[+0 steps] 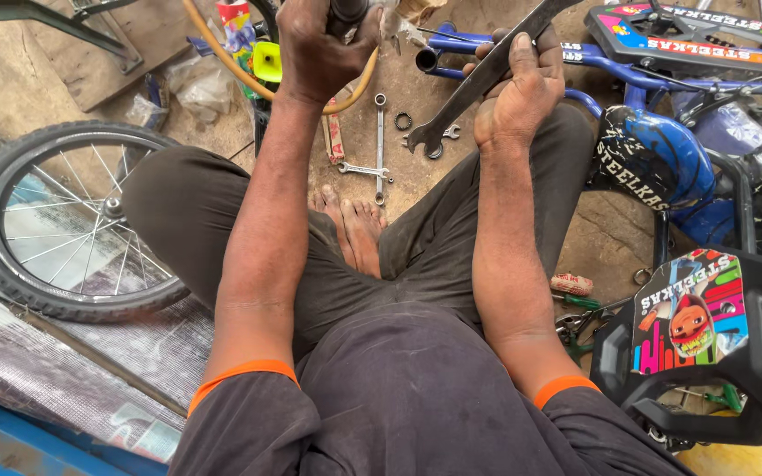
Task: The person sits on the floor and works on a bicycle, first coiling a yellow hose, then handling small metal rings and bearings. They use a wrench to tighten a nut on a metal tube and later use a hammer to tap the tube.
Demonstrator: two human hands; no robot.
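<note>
Long grey steel open-ended spanner [487, 75]: grasped by right hand [522, 88], top cut off; left hand [315, 48] clenched on half-hidden dark tube [347, 11]; multicoloured sticker panel [690, 313] lower right.

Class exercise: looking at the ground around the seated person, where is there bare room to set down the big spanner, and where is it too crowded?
Bare dirt lies right of the small spanners, between the right knee and the blue bicycle frame. Another bare patch lies near the cardboard sheet, beyond the wheel. Crowded: around the feet, and by the pliers beside the black seat.
</note>
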